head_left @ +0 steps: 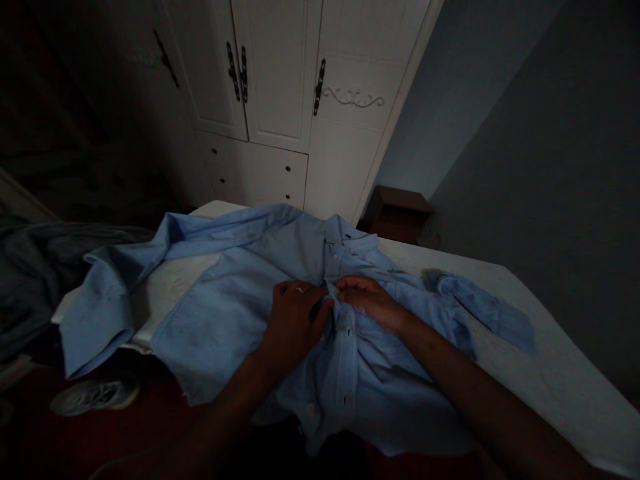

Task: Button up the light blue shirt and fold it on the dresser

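A light blue button-up shirt [225, 313] lies spread face up, its collar at the far side and its lower hem hanging over the near edge. Both of my hands meet at the middle of its front placket. My left hand [297, 317], with a ring on one finger, pinches the placket edge from the left. From the right, my right hand [367, 300] grips the same strip of cloth with bent fingers. Below the hands the placket hangs unfastened, showing buttonholes and a button [311, 409]. Whatever button sits between my fingertips is hidden.
The shirt rests on a white table [545, 333]. Behind it stands a white wardrobe [275, 80] with dark handles, and a brown nightstand [400, 210] by the wall. A shoe [95, 397] lies on the red floor at left, near a heap of grey cloth [45, 267].
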Demonstrator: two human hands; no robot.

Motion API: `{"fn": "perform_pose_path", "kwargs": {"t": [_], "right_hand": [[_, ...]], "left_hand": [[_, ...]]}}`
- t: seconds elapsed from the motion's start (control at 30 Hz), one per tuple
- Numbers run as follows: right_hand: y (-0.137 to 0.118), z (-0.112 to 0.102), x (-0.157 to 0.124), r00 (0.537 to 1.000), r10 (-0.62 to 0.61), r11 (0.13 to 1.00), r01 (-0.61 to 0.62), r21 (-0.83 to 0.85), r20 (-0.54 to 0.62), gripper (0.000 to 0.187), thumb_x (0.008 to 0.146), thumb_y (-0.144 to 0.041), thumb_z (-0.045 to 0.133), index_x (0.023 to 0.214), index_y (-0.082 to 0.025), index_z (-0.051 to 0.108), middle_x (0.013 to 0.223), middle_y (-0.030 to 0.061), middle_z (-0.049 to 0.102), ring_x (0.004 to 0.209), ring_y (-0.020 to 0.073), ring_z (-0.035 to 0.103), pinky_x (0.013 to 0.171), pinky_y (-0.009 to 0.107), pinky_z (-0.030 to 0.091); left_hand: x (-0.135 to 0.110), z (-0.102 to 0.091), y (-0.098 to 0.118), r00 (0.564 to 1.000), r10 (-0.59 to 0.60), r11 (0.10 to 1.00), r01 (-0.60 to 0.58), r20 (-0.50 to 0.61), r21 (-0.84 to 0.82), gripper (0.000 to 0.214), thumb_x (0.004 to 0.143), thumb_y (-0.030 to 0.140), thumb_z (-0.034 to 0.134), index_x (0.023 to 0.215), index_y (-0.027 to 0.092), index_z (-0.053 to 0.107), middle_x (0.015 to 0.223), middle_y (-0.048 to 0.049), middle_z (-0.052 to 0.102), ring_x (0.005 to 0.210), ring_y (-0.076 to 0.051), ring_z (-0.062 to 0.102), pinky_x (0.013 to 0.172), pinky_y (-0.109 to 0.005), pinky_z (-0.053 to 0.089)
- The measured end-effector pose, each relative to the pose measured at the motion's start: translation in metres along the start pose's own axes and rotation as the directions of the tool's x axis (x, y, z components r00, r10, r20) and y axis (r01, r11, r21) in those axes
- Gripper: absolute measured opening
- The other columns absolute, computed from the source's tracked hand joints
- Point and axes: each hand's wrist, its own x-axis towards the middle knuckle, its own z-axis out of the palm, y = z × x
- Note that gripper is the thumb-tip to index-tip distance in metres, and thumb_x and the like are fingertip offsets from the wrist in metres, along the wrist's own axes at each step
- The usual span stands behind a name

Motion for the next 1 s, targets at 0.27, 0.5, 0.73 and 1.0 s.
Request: {"fn": "perform_pose_path", "kwargs": {"t": [0.27,0.5,0.73,1.0], "right_hand": [[-0.014,0.004,-0.015,0.895,-0.445,0.638,0.319,-0.701,0.002,0.012,0.084,-0.027,0.062,0.095,-0.02,0.062,0.077,0.0,0.062,0.065,0.0131,0.057,0.061,0.025,0.044],[-0.014,-0.003,-0.015,0.821,-0.508,0.228,0.421,-0.878,0.262,0.02,0.094,-0.024,0.051,0.107,-0.02,0.066,0.103,0.0092,0.069,0.093,0.0206,0.063,0.079,0.032,0.049],[-0.014,0.0,-0.013,0.846,-0.444,0.096,0.371,-0.923,0.294,0.026,0.097,-0.024,0.047,0.09,-0.02,0.072,0.086,0.007,0.071,0.081,0.0187,0.061,0.071,0.029,0.044],[-0.013,-0.001,-0.007,0.87,-0.425,0.235,0.372,-0.898,0.249,0.019,0.093,-0.02,0.051,0.092,-0.017,0.069,0.085,0.0069,0.067,0.081,0.0184,0.059,0.076,0.029,0.044]], "left_hand": [[0.0,0.002,-0.002,1.0,0.002,1.0,-0.003,0.022,0.028,0.02,0.094,0.031,0.052,0.093,0.018,0.067,0.088,-0.0053,0.071,0.089,-0.022,0.063,0.087,-0.043,0.04],[0.0,0.003,-0.002,0.999,0.011,0.998,-0.014,0.039,0.06,0.02,0.095,0.029,0.051,0.094,0.018,0.068,0.088,-0.005,0.072,0.087,-0.021,0.063,0.086,-0.042,0.041],[0.001,0.003,-0.003,0.997,-0.027,0.997,0.021,0.076,0.074,0.021,0.094,0.028,0.051,0.092,0.019,0.069,0.084,-0.0042,0.072,0.084,-0.021,0.064,0.086,-0.041,0.041],[0.001,0.003,-0.003,0.993,-0.058,0.996,0.051,0.098,0.075,0.021,0.095,0.025,0.05,0.093,0.019,0.069,0.085,-0.0048,0.071,0.085,-0.022,0.064,0.082,-0.04,0.042]]}}
